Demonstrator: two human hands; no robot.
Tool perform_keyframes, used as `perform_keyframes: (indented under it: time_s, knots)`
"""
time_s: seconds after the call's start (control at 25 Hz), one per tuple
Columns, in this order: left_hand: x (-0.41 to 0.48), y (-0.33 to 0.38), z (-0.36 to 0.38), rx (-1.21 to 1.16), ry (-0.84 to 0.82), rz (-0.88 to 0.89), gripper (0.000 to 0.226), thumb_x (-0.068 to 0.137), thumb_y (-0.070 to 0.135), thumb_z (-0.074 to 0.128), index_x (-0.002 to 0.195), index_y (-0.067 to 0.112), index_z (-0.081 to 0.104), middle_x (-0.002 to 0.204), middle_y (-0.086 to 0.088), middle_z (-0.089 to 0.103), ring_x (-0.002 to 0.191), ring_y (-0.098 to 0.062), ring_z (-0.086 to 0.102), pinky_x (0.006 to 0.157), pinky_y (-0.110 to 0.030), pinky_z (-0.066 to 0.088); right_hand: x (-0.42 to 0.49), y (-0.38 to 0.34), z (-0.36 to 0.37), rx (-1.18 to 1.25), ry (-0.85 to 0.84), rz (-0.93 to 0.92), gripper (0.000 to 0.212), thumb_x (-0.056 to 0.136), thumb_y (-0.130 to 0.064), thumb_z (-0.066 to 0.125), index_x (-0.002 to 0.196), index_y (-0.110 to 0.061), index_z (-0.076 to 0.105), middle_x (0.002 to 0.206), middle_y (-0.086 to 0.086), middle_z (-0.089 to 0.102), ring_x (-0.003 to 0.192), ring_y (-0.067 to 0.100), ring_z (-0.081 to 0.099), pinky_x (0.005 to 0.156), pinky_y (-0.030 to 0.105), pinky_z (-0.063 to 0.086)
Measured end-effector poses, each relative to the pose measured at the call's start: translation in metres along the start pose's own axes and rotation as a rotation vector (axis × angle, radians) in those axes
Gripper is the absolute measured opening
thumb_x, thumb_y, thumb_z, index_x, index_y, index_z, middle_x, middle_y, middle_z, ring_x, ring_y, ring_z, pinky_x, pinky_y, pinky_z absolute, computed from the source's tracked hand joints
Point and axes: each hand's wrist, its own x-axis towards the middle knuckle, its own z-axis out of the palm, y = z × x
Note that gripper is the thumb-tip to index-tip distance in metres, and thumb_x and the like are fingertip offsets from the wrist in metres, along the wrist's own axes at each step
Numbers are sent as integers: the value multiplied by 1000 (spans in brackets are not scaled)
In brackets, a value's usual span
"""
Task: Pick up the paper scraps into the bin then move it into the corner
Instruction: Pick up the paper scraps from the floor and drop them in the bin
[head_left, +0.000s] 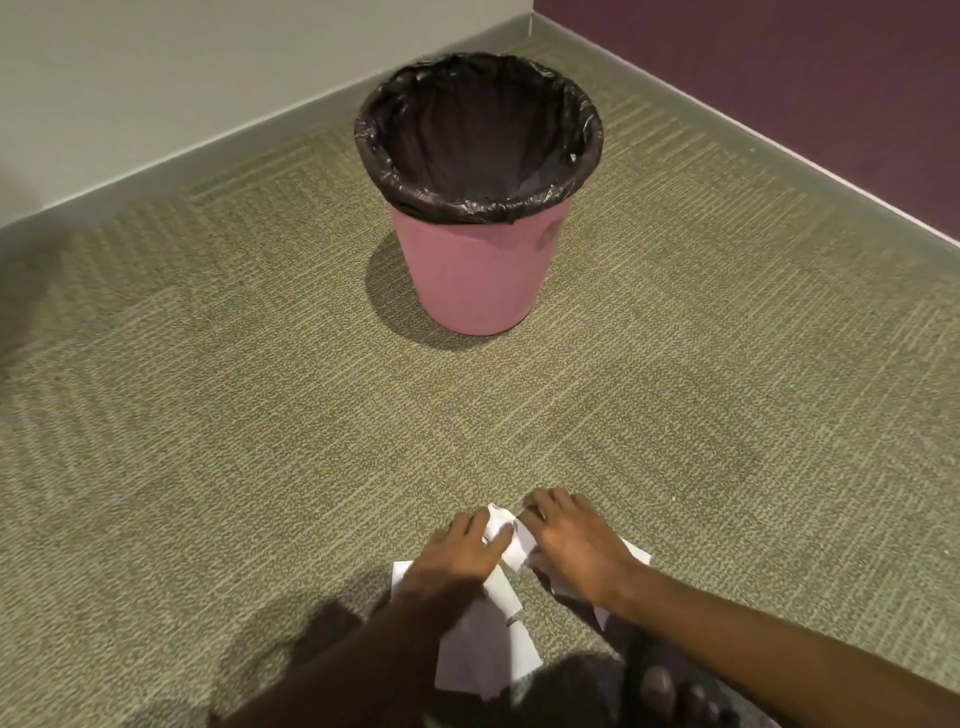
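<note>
A pink bin with a black liner stands upright on the carpet, well beyond my hands. White paper scraps lie in a loose heap on the carpet at the bottom centre. My left hand and my right hand rest on top of the heap, fingers curled around a crumpled scrap pinched between them. Parts of the scraps are hidden under my hands and forearms.
The room corner is at the top, where a pale wall on the left meets a purple wall on the right. Olive-green carpet spreads between bin and hands. My bare foot shows at the bottom edge.
</note>
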Motion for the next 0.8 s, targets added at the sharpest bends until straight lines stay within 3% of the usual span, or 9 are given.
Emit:
perform_keyframes:
  time_s: [0.08, 0.2, 0.28, 0.4, 0.48, 0.56, 0.68, 0.76, 0.8]
  knots:
    - [4, -12, -13, -70, -27, -49, 64, 78, 18, 69, 136, 18, 41, 121, -9, 51, 101, -27, 54, 69, -38, 52, 5, 14, -5, 22, 23, 53, 38, 96, -34, 51, 128, -14, 51, 128, 10, 51, 114, 27, 48, 98, 43, 44]
    - [8, -20, -21, -185, 48, -157, 50, 92, 12, 48, 139, 21, 32, 125, -5, 43, 112, -26, 46, 81, -38, 44, -3, 12, -13, 74, 111, 69, 40, 99, -44, 40, 126, -17, 51, 126, 6, 51, 113, 23, 48, 99, 41, 43]
    - [9, -29, -25, -209, 70, -215, 47, 93, 18, 49, 138, 20, 36, 127, -6, 46, 112, -25, 47, 89, -36, 42, -14, -4, -11, 65, 146, -34, 49, 97, -57, 36, 122, -19, 52, 127, 4, 51, 115, 22, 47, 100, 42, 41]
    - [4, -48, -29, -248, -55, -245, 56, 91, 40, 56, 139, 21, 36, 134, -6, 42, 121, -26, 42, 99, -39, 39, -23, -30, 3, 62, 17, -236, 68, 89, -70, 38, 129, -16, 49, 144, 11, 40, 134, 29, 34, 112, 53, 29]
    - [-1, -57, -30, -274, -117, -229, 63, 88, 50, 57, 141, 24, 35, 134, -3, 40, 122, -23, 40, 100, -38, 40, -24, -42, 18, 48, -16, -364, 74, 92, -66, 31, 146, -16, 35, 157, 21, 23, 147, 39, 14, 117, 63, 8]
    - [-3, -63, -29, -314, -108, -244, 59, 89, 48, 56, 140, 25, 37, 134, 1, 40, 122, -21, 42, 98, -37, 40, -24, -49, 51, -160, 47, -553, 71, 98, -63, 17, 154, -21, 14, 159, 26, 14, 148, 43, 8, 113, 69, 4]
    - [-2, -64, -29, -343, -65, -261, 46, 95, 39, 50, 137, 23, 41, 133, 2, 43, 120, -21, 46, 95, -36, 42, -28, -65, 87, -30, -177, -333, 62, 103, -55, 18, 152, -16, 23, 156, 11, 36, 144, 27, 33, 116, 56, 27]
    - [-1, -65, -29, -359, -51, -261, 41, 96, 37, 48, 134, 22, 43, 131, 1, 44, 119, -21, 47, 94, -37, 43, -36, -65, 97, -234, 30, -169, 63, 107, -46, 21, 145, 2, 35, 154, 13, 37, 146, 24, 29, 118, 55, 25]
    - [0, -65, -30, -358, -52, -262, 39, 96, 36, 47, 132, 22, 44, 129, 1, 45, 118, -22, 48, 93, -37, 44, -41, -59, 95, -188, 35, -216, 60, 107, -43, 24, 141, 3, 41, 154, 17, 31, 147, 29, 24, 118, 59, 20]
